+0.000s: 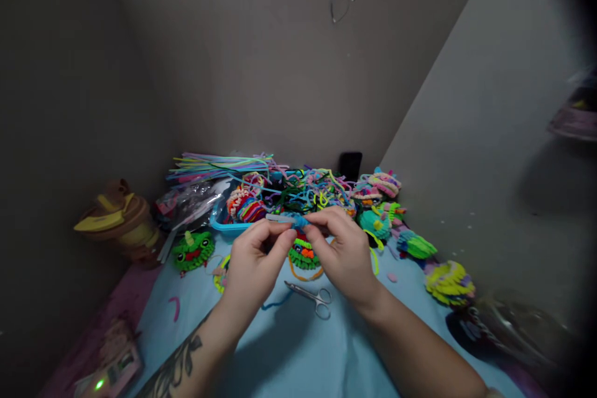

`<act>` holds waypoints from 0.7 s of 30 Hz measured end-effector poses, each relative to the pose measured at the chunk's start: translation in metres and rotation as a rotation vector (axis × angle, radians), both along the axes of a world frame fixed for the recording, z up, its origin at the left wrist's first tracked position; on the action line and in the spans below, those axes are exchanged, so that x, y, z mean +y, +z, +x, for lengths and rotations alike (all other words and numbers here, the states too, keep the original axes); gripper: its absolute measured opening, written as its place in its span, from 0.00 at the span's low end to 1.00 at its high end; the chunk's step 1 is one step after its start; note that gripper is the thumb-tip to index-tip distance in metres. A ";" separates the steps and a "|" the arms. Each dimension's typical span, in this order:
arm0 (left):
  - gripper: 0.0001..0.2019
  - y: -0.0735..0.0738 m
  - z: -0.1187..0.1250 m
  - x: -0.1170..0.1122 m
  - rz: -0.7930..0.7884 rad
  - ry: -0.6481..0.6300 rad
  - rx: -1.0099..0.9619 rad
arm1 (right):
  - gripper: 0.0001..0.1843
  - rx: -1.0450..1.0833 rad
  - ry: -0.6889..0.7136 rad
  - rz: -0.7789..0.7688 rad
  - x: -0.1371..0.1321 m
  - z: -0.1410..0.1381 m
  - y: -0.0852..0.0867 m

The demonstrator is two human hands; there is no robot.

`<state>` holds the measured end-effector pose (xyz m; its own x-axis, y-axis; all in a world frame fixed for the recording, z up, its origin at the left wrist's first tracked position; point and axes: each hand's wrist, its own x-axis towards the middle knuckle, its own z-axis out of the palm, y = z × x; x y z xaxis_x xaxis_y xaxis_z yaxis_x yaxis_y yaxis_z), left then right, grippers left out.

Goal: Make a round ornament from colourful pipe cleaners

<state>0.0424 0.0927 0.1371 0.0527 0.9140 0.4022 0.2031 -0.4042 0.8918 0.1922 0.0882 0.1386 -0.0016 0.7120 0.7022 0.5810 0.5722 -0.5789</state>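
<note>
Both hands meet above the middle of the table, in front of a blue tray. My left hand (259,255) is closed in a pinch near the left end of a small piece of blue yarn work (299,221). A pale, slim stick (278,218) juts out to the left over its fingers; its kind cannot be made out. My right hand (342,255) pinches the right side of the same blue piece. Just beneath sits a green yarn figure (304,259) with orange and red parts, partly hidden. Small metal scissors (311,297) lie below, between the wrists.
A blue tray (228,229) holds colourful yarn pieces and tangled strands. Behind it lies a bundle of pastel strands (219,163). A green horned figure (193,250) is at left. A yellow piece (449,283) and a clear bottle (517,326) lie at right. Walls close in around the table.
</note>
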 end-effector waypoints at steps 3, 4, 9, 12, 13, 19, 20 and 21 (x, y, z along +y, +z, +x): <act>0.07 -0.001 0.003 0.000 -0.062 0.000 -0.071 | 0.04 -0.046 -0.031 0.063 0.000 0.000 -0.003; 0.07 -0.001 0.004 0.000 -0.080 -0.004 -0.093 | 0.04 -0.061 -0.042 0.086 0.001 -0.001 -0.004; 0.08 0.003 0.006 0.000 -0.107 -0.022 -0.167 | 0.05 -0.143 -0.063 0.219 0.000 -0.003 -0.006; 0.09 0.004 0.006 0.000 -0.111 -0.017 -0.177 | 0.06 -0.179 -0.072 0.272 -0.001 -0.003 -0.007; 0.09 0.004 0.006 0.000 -0.114 -0.011 -0.180 | 0.06 -0.188 -0.072 0.288 -0.002 -0.003 -0.008; 0.09 0.004 0.006 -0.001 -0.112 0.021 -0.163 | 0.09 -0.233 -0.044 0.312 -0.004 -0.003 -0.013; 0.09 0.004 0.006 -0.001 -0.101 0.022 -0.155 | 0.09 -0.229 -0.039 0.304 -0.004 -0.003 -0.014; 0.09 0.004 0.005 -0.001 -0.084 0.020 -0.144 | 0.09 -0.216 -0.033 0.296 -0.004 -0.003 -0.013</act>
